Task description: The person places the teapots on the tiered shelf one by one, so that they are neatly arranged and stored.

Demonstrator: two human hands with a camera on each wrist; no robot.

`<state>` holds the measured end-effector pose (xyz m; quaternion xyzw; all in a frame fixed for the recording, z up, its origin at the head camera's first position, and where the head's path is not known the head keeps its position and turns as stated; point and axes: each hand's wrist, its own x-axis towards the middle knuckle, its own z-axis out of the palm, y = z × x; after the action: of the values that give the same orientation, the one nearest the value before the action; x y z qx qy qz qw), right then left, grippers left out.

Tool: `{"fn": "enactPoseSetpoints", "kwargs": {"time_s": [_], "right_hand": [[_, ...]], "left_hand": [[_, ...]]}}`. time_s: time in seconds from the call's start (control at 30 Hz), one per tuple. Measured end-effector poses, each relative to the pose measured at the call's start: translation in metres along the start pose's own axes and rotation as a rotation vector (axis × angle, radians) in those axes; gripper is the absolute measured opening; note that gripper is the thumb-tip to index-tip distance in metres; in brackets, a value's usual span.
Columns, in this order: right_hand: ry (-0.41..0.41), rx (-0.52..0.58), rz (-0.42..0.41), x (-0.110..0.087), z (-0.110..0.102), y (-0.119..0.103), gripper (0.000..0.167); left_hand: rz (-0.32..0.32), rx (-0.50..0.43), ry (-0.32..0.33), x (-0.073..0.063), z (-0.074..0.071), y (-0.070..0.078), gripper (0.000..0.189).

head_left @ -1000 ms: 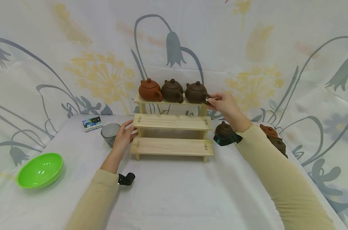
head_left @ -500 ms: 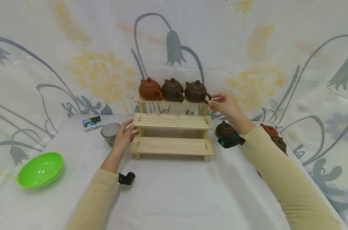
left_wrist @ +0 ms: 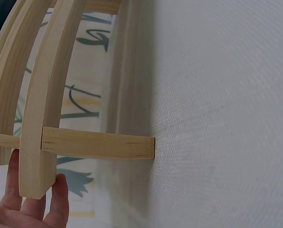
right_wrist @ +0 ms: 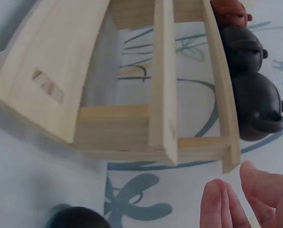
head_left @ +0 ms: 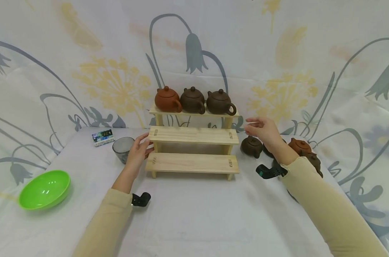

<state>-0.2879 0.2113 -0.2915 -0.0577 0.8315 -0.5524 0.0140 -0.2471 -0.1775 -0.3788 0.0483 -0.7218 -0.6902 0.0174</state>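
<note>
When viewed from the head, locate three teapots [head_left: 192, 101] in a row atop the wooden rack [head_left: 192, 135] and, outside both wrist views, green bowl [head_left: 45, 190] left of the rack. From left wrist, see left hand [left_wrist: 11, 213] touching the rack's left end, fingers spread. From right wrist, see right hand [right_wrist: 269, 197] clear of the rack, fingers loosely bent, unoccupied; since earlier, withdrawn from the right teapot's handle [head_left: 232, 109].

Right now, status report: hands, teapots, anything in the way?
Left hand touching wooden stand. Right hand empty, beside stand. Three teapots on top shelf. Possible obstruction: dark teapot right of stand.
</note>
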Motion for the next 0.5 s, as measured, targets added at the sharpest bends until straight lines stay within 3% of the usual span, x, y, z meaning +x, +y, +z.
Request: {"fn": "enactPoseSetpoints", "kwargs": {"time_s": [0.5], "right_hand": [[0.07, 0.026, 0.1, -0.021, -0.008, 0.048, 0.049]], "left_hand": [[0.017, -0.001, -0.009, 0.0, 0.0, -0.001, 0.049]]}}
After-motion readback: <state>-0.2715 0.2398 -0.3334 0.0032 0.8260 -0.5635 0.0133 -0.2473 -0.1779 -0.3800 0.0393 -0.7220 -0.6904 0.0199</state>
